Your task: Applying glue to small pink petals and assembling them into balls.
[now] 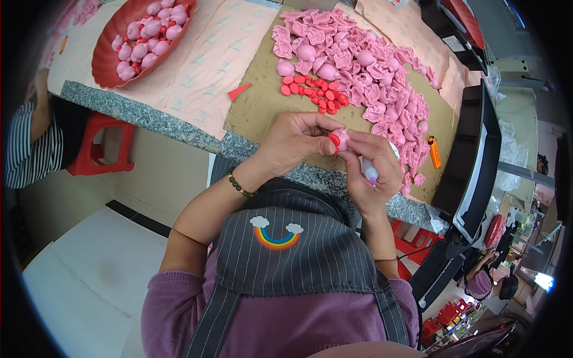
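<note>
In front of my chest, my left hand [292, 143] pinches a small red oval piece [334, 141] against a rounded pink plastic part [343, 141]. The fingertips of my right hand [379, 164] grip the pink part from the other side. Tucked in that hand is a small pale squeeze bottle [370, 171], its purple tip directed down toward me. Fingers hide much of the pink part. Just beyond my hands lie several loose red oval pieces [313, 92]. A large heap of pink plastic parts [388, 89], some domed and some hollow shells, spreads behind and to the right.
At the far left, a red bowl [102, 70] holds pink pieces with red bits. A red pointed scrap [239, 92] lies near the pink cloth [203, 65]. An orange lighter [434, 153] sits right of the heap, beside a black tray [471, 155]. Another person's striped sleeve [36, 143] shows left.
</note>
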Available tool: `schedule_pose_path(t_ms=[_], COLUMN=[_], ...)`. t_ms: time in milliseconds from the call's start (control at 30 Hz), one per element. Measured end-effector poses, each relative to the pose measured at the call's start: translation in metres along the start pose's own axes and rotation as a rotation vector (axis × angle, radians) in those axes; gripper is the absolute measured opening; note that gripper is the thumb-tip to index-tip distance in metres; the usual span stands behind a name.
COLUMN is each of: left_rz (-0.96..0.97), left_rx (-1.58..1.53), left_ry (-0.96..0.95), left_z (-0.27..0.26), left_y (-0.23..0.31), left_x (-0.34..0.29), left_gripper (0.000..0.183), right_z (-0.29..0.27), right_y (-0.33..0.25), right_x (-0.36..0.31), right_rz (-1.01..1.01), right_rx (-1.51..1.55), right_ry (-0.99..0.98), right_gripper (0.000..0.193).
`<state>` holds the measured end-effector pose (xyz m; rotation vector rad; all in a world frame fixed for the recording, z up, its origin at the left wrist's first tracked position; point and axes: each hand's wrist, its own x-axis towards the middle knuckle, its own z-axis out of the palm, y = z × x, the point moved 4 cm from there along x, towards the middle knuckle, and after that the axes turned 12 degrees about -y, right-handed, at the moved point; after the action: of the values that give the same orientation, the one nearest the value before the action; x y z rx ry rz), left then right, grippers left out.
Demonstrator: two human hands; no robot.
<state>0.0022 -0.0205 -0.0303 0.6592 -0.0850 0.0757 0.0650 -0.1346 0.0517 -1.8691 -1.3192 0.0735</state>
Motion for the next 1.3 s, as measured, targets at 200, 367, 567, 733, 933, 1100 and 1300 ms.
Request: schedule_pose_path(t_ms=[200,367,567,733,933,1100,1300], left_rz=[0.055,0.079,0.067,0.048,0.230,0.165,0.134], left_rx=[0.003,0.110,0.140,0.172,0.268,0.282,0.428], left_ry=[0.012,-0.004,0.011,0.035,0.005,0.071,0.081], left_z=[-0.003,0.007,0.015,0.008,0.011,0.010,0.007], left_y=[-0.004,0.001,0.006,0.004,0.005,0.007,0.006], left_x=[0.001,0.000,-0.003,-0.004,0.000,-0.002,-0.006], left_gripper=[0.043,0.044,0.037,0.035,0.034,0.028,0.021], right_z=[0.011,0.017,0.012,0.012,0.016,0.029,0.031], right_y=[0.011,0.026,0.028,0.018,0.035,0.045,0.038], right_x=[-0.001,-0.010,-0.008,-0.013,-0.022,-0.026,-0.033], right_rz=[0.004,0.072,-0.057,-0.111,0.069,0.156,0.104], right_rx=[0.105,0.166,0.184,0.080,0.347,0.866,0.696], right_ry=[0.021,0.149,0.082,-0.013,-0.080,0.052,0.062], right_gripper=[0.024,0.031,0.031,0.036,0.042,0.038,0.045])
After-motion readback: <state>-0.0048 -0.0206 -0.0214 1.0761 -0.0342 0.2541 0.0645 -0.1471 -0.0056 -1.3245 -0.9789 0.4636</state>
